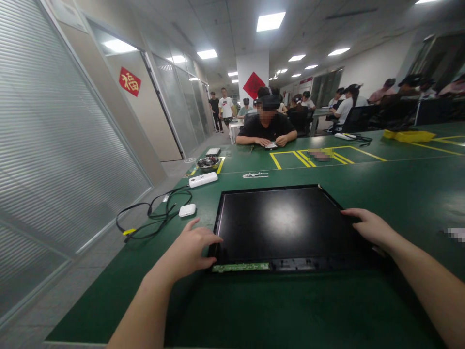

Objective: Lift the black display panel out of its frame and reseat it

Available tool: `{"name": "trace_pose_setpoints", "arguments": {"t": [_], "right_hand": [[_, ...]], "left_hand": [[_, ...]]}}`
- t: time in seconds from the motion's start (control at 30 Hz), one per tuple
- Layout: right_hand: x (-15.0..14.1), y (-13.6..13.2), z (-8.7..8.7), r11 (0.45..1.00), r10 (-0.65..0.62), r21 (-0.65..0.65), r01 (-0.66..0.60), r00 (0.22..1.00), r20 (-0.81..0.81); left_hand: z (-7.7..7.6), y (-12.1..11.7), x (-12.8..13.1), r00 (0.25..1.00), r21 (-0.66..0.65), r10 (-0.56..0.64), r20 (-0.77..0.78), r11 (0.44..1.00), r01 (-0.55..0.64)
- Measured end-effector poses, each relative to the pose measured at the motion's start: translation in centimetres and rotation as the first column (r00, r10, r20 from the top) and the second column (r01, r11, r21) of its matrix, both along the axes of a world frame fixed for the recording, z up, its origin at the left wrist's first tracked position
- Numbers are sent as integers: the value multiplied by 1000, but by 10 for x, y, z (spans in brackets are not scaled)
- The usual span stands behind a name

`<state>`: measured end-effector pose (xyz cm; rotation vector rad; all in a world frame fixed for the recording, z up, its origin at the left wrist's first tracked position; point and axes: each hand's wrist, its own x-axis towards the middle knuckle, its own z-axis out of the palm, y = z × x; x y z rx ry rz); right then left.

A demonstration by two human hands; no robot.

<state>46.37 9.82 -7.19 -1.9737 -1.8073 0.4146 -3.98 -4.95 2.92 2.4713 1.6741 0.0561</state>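
A flat black screen panel (283, 225) lies on the green table (254, 310) in front of me, a thin green circuit strip (241, 267) showing along its near edge. My left hand (191, 249) grips the panel's near-left corner, fingers curled over the edge. My right hand (370, 228) holds the right edge, fingers lying on top and thumb hidden under it.
A white box (203, 180), a small white charger (187, 210) and black cables (152, 215) lie at the left. A metal bowl (208, 163) sits farther back. A person in black sits across the table (267, 127). Yellow tape outlines (308, 156) mark the far surface. The table's left edge drops to the aisle.
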Motion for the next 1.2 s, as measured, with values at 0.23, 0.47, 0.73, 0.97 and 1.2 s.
{"name": "trace_pose_setpoints", "arguments": {"t": [0.23, 0.47, 0.73, 0.97, 1.2], "right_hand": [[-5, -2, 10, 999, -18, -37, 17, 1000, -4], [-4, 0, 9, 1000, -20, -17, 20, 1000, 6], [-1, 1, 1, 999, -31, -7, 31, 999, 3], [0, 0, 2, 1000, -8, -4, 8, 1000, 28], [-5, 1, 13, 996, 78, -54, -67, 973, 218]], "left_hand": [[-1, 0, 3, 1000, -53, -3, 6, 999, 3], [-4, 0, 3, 1000, -37, -25, -8, 999, 25], [0, 3, -2, 998, -68, 2, 58, 998, 2], [-8, 7, -12, 983, -47, 33, 178, 999, -25], [-20, 14, -9, 955, 66, 99, 279, 990, -122]]}}
